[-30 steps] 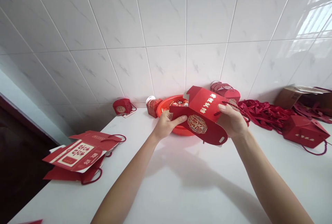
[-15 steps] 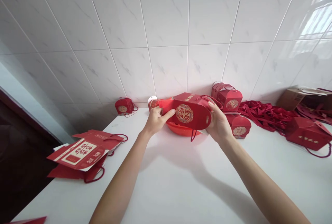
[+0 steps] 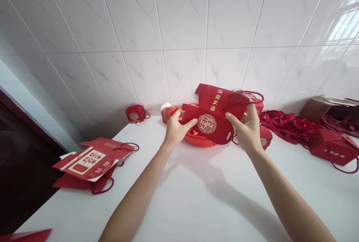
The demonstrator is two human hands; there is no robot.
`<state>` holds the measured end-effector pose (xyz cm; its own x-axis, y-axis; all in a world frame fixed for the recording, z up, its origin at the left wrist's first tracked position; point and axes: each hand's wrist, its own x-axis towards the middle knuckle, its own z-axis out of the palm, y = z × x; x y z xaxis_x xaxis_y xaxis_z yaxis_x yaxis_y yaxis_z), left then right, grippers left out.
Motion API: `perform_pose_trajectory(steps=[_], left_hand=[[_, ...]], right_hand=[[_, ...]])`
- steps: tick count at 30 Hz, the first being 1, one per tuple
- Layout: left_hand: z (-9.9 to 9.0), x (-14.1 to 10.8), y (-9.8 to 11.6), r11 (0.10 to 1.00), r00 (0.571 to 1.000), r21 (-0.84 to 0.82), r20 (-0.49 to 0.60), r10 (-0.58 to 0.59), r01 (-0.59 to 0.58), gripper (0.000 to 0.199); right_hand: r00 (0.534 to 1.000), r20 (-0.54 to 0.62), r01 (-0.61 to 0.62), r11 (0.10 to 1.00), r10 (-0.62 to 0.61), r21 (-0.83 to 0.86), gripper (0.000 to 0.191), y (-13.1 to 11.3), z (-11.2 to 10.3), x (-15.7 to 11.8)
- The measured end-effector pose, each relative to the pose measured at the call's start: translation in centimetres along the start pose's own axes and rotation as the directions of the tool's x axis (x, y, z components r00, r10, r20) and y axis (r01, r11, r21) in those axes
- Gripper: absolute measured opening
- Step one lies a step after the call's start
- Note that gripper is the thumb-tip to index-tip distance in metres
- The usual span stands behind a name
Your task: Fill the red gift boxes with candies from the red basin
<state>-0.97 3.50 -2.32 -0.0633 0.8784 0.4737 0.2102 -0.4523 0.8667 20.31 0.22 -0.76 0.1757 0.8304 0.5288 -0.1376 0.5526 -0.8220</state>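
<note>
A red paper gift box [image 3: 208,124], with a gold round emblem and a twisted rope handle, is held partly opened out above the table, its side panels spread. My left hand [image 3: 176,129] is closed on its left edge, thumb on the front panel. On the other side, my right hand [image 3: 246,129] grips the right part, thumb in front and fingers behind. Below and behind the box is an orange-red basin [image 3: 199,141] with red items in it, mostly hidden. By my left fingertips shows a crinkled red piece; whether it is held I cannot tell.
Flat red boxes [image 3: 92,161] with rope handles lie stacked at left. Small made-up boxes stand near the tiled wall, one at left [image 3: 136,115] and others behind my right hand. Right of them are a heap of dark red ribbon [image 3: 286,124], a red box [image 3: 332,145] and a brown carton [image 3: 312,110].
The gift box has gone from flatter to more spread out, its upper panel raised and turned. My right hand has moved right and up with it; the left shifted slightly right.
</note>
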Motion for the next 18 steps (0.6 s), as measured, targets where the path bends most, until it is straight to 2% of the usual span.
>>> perform_pose_trajectory(steps=[2,3,5,7,8,10,12,14,16,18], left_hand=[[0.1,0.1,0.0,0.998,0.998,-0.045,-0.043,-0.048,0.046,0.048],[0.0,0.1,0.0,0.992,0.997,-0.106,-0.001,-0.074,0.074,0.051],[-0.4,0.3,0.2,0.963,0.981,-0.229,0.163,-0.106,0.142,0.046],[-0.8,0.4,0.4,0.953,0.950,-0.253,0.301,-0.088,0.169,0.037],[-1.0,0.5,0.4,0.963,0.944,-0.222,0.322,-0.072,0.149,0.034],[-1.0,0.6,0.5,0.988,0.956,-0.135,0.292,-0.038,0.080,0.029],[-0.7,0.7,0.3,0.995,0.980,-0.090,0.196,-0.027,0.046,0.029],[-0.2,0.8,0.1,0.990,0.998,-0.135,0.048,-0.038,0.044,0.035],[0.2,0.8,0.0,0.980,0.996,-0.200,-0.076,-0.042,0.026,0.038],[0.4,0.7,0.0,0.975,0.995,-0.220,-0.096,-0.020,-0.002,0.035]], right_hand=[[1.000,0.018,0.007,1.000,-0.008,0.006,0.081,-0.2,0.2,0.0],[0.999,0.043,-0.001,1.000,0.000,0.007,0.086,-0.2,0.2,-0.1],[0.996,0.093,-0.017,1.000,0.016,0.013,0.092,-0.3,0.1,0.0],[0.992,0.127,-0.013,1.000,0.010,0.017,0.092,-0.3,0.0,-0.1],[0.990,0.138,-0.002,1.000,0.000,0.016,0.091,-0.3,-0.1,-0.1],[0.987,0.160,0.018,1.000,-0.018,0.001,0.086,-0.2,-0.2,-0.1],[0.986,0.159,0.046,0.998,-0.040,-0.032,0.082,0.1,-0.2,-0.1],[0.988,0.126,0.097,0.992,-0.086,-0.084,0.077,0.3,-0.3,-0.1],[0.985,0.093,0.156,0.979,-0.144,-0.131,0.074,0.4,-0.4,0.0],[0.981,0.096,0.182,0.971,-0.169,-0.152,0.071,0.5,-0.4,0.0]])
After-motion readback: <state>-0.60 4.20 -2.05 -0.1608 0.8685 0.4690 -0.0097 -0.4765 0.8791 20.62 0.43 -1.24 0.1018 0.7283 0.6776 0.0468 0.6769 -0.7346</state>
